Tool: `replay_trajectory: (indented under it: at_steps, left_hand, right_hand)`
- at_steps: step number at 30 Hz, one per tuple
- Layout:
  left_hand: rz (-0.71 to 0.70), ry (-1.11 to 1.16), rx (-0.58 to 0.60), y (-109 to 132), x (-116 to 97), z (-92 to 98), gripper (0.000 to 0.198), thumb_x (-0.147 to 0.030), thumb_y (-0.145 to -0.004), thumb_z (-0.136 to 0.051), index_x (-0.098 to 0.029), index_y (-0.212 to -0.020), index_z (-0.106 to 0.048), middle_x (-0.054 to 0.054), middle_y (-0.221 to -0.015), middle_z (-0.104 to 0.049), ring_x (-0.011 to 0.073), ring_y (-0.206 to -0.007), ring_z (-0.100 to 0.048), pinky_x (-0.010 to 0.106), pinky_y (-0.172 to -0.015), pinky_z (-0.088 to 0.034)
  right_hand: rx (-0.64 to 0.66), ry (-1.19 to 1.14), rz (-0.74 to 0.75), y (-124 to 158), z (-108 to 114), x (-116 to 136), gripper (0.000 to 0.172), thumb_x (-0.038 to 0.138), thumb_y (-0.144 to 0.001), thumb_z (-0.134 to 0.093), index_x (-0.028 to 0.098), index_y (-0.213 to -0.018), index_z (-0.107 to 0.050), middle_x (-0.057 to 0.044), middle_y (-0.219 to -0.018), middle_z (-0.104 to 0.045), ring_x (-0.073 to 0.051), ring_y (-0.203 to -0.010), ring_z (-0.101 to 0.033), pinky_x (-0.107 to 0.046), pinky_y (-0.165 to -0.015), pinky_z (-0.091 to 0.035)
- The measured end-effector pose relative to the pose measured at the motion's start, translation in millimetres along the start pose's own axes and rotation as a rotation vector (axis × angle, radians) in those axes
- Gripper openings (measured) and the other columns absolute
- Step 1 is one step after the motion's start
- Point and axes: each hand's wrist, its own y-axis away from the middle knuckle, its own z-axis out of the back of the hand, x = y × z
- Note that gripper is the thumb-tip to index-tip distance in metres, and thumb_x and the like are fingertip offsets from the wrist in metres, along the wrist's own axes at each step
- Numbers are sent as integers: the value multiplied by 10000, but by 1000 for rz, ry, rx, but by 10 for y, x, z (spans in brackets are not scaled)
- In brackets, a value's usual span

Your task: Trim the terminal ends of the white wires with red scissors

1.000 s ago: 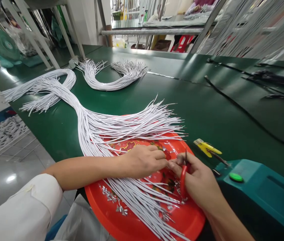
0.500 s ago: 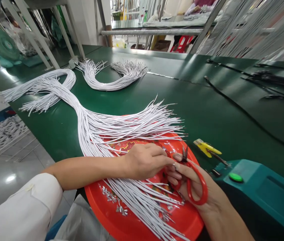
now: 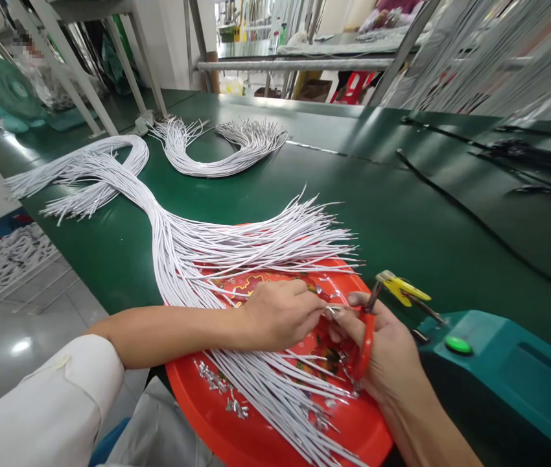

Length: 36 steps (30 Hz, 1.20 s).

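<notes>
Over a red tray (image 3: 217, 428) with small silver metal pieces (image 3: 236, 407) in it, my left hand (image 3: 280, 314) has its fingers pinched at a white wire's end. My right hand (image 3: 382, 344) holds red-handled scissors (image 3: 367, 344), their blades pointing up and away. Its thumb and finger meet my left fingertips at a small silver piece (image 3: 332, 311). Long white wires (image 3: 256, 243) lie across the tray's far side, and more (image 3: 266, 389) spread beneath my left forearm toward the near right.
A teal machine (image 3: 509, 370) with a green button stands at the right, a yellow clip (image 3: 402, 287) beside it. Two more wire bundles (image 3: 207, 167) lie on the green table (image 3: 353, 194). Black cables cross the right side. A white basket (image 3: 17, 279) is low on the left.
My right hand has turned and the scissors with it, their blades now tilting right toward the yellow clip. My left fingertips have drawn slightly left, and the silver piece shows between the hands.
</notes>
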Motion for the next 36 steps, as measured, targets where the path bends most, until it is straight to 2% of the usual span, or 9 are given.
replay_trajectory:
  at_steps: [2, 7, 12, 17, 22, 26, 29, 32, 36]
  left_hand:
    - [41, 6, 37, -14, 11, 6, 247, -249, -881, -410, -158, -839, -636, 29, -716, -630, 131, -665, -574, 229, -525, -424]
    - [284, 73, 73, -63, 66, 19, 223, -244, -865, -458, -147, -868, -658, 57, -799, -661, 144, -723, -600, 265, -646, -482]
    - [349, 306, 30, -90, 79, 15, 190, -239, -861, -510, -148, -891, -674, 40, -829, -691, 131, -776, -615, 267, -735, -491]
    - [460, 399, 94, -125, 54, 25, 171, -230, -844, -548, -148, -900, -687, 45, -828, -699, 128, -763, -618, 269, -739, -496]
    - [459, 419, 115, -121, 33, 27, 170, -209, -835, -555, -148, -915, -692, 46, -834, -706, 125, -747, -617, 258, -719, -491]
    - [393, 442, 202, -113, 19, 25, 176, -203, -842, -543, -143, -918, -691, 43, -823, -711, 120, -731, -620, 235, -685, -478]
    - [358, 446, 259, -132, 24, 62, 196, -242, -863, -527, -159, -952, -681, 30, -845, -712, 116, -748, -624, 226, -681, -471]
    - [295, 332, 319, -159, 63, 147, 227, -235, -875, -503, -168, -1038, -646, 37, -930, -703, 135, -822, -629, 244, -707, -473]
    - [209, 37, 383, -178, 169, 239, 270, -162, -886, -434, -164, -1100, -599, 73, -1021, -668, 186, -902, -619, 310, -752, -476]
  right_hand:
    - [-13, 25, 23, 7, -6, 0, 552, 386, -436, -861, 225, -782, -461, 78, -489, -511, -87, -429, -474, -194, -426, -397]
    - [-65, 127, 110, 32, -27, -10, 505, 405, -459, -844, 221, -764, -486, 48, -588, -576, -99, -474, -511, -220, -456, -431]
    - [-226, 292, 188, 12, -3, -52, 429, 418, -537, -792, 211, -814, -538, 49, -584, -552, -108, -494, -512, -218, -452, -414]
    - [-241, 337, 184, 9, -6, -59, 368, 445, -618, -732, 208, -833, -551, 36, -570, -566, -121, -505, -523, -235, -477, -425]
    - [-227, 241, 320, 17, -18, -66, 354, 378, -610, -757, 214, -846, -551, -6, -771, -651, -154, -712, -618, -281, -652, -486]
    - [-212, 262, 399, 10, -4, -97, 375, 349, -579, -798, 209, -845, -572, -7, -780, -652, -156, -715, -616, -309, -702, -492]
    - [-276, 234, 395, 17, -5, -90, 347, 358, -590, -798, 213, -797, -561, 12, -753, -637, -141, -693, -609, -285, -674, -494]
    - [-362, 130, 390, 30, -12, -60, 332, 361, -626, -782, 226, -785, -524, 33, -748, -635, -114, -668, -592, -243, -639, -484]
    - [-398, 68, 418, 20, -18, -33, 320, 313, -652, -767, 236, -827, -511, 45, -753, -640, -93, -608, -568, -232, -623, -477]
